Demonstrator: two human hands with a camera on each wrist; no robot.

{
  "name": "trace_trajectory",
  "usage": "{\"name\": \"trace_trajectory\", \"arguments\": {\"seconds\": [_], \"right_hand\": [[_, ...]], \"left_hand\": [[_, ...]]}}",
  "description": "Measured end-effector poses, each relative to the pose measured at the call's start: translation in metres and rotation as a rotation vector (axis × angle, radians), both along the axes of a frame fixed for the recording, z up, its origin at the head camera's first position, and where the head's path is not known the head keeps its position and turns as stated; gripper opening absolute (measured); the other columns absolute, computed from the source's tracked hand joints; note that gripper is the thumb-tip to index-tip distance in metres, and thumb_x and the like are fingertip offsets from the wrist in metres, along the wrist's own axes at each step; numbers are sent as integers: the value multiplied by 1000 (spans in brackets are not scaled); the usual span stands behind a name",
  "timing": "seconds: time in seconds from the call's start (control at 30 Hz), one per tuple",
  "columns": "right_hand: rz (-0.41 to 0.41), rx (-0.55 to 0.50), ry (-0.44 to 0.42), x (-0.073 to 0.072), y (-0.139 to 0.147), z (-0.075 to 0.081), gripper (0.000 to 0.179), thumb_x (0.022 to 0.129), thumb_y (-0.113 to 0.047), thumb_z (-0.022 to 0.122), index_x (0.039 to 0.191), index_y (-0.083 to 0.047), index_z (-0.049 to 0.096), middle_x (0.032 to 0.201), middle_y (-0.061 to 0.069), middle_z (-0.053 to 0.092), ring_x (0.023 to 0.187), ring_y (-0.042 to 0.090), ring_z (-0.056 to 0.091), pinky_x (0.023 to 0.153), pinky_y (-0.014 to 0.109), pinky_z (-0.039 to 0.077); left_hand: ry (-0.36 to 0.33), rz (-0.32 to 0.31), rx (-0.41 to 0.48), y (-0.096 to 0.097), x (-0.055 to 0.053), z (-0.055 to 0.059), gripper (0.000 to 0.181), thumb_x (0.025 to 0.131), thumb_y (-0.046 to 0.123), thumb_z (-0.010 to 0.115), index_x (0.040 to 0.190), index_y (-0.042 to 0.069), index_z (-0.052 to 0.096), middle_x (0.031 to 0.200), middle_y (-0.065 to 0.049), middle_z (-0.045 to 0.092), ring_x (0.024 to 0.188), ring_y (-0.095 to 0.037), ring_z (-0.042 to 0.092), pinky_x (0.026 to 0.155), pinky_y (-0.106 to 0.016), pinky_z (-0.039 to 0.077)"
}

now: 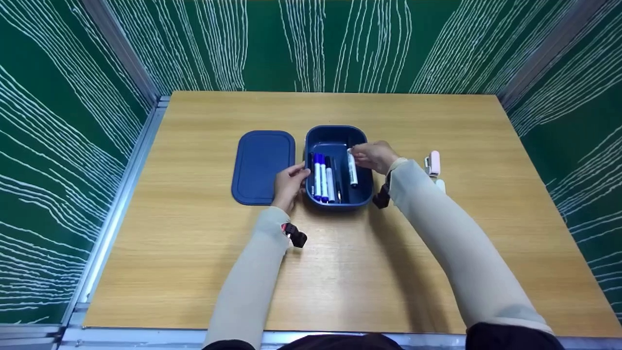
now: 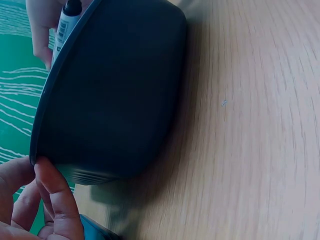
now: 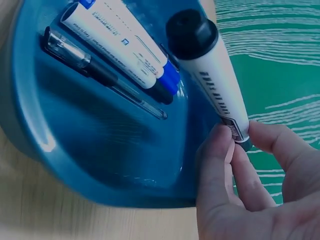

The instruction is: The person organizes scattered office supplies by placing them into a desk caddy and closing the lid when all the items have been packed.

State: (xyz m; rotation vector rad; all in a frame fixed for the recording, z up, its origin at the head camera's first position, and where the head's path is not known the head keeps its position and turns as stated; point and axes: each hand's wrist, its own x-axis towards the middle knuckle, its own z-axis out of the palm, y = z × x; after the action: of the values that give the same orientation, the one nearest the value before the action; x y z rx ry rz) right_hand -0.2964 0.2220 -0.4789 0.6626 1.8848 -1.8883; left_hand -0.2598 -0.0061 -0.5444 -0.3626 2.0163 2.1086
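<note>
A dark blue plastic box (image 1: 340, 206) stands on the table. My left hand (image 1: 288, 184) pinches its left rim between thumb and fingers, plain in the left wrist view. Over the right half of the box, my right hand (image 1: 374, 155) holds a white marker (image 1: 352, 170) by one end, its black end pointing away from the fingers. In the right wrist view the marker (image 3: 215, 80) is tilted above the box floor. Several blue and black markers (image 3: 112, 45) and a clear pen (image 3: 102, 75) lie side by side in the box's left half.
The flat blue lid (image 1: 263, 165) lies on the table left of the box. A pink and white stapler (image 1: 433, 163) and a small white object (image 1: 440, 185) lie beyond my right wrist, the latter partly hidden by the sleeve. Green panels with white lines surround the wooden table (image 1: 194, 272).
</note>
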Motion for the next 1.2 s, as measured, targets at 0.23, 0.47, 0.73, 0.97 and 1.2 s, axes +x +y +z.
{"name": "trace_trajectory", "arguments": {"seconds": [0.23,0.47,0.73,0.97,1.2], "right_hand": [[33,142,78,2,-12,-6,28,90,1,63,117,8,62,77,1,67,72,10,64,83,27,59],[54,222,142,7,-19,-8,28,88,3,65,114,12,63,70,-1,65,63,8,63,73,24,61],[125,516,189,4,-25,-18,28,83,-4,72,108,9,71,92,12,70,56,4,61,64,20,59],[198,726,236,5,-33,-29,25,82,-10,75,103,4,74,100,20,72,59,8,60,62,19,57],[245,834,288,5,-38,-38,16,83,-9,73,92,4,76,93,16,74,73,19,63,72,30,58]], "left_hand": [[1,0,17,-1,0,-1,37,91,9,69,128,8,66,96,-4,66,71,-13,56,49,-16,49],[-2,3,28,-2,0,1,38,91,9,69,129,7,65,100,-7,68,69,-13,57,51,-17,50],[14,7,29,-1,0,-2,37,90,7,69,127,5,66,93,-3,64,68,-11,55,48,-16,50],[11,6,15,-1,0,-2,36,91,8,69,127,5,66,91,-2,64,68,-10,53,48,-16,49],[5,-4,-4,-1,-2,-1,37,92,10,69,128,7,66,95,-4,65,67,-9,53,48,-16,48]]}}
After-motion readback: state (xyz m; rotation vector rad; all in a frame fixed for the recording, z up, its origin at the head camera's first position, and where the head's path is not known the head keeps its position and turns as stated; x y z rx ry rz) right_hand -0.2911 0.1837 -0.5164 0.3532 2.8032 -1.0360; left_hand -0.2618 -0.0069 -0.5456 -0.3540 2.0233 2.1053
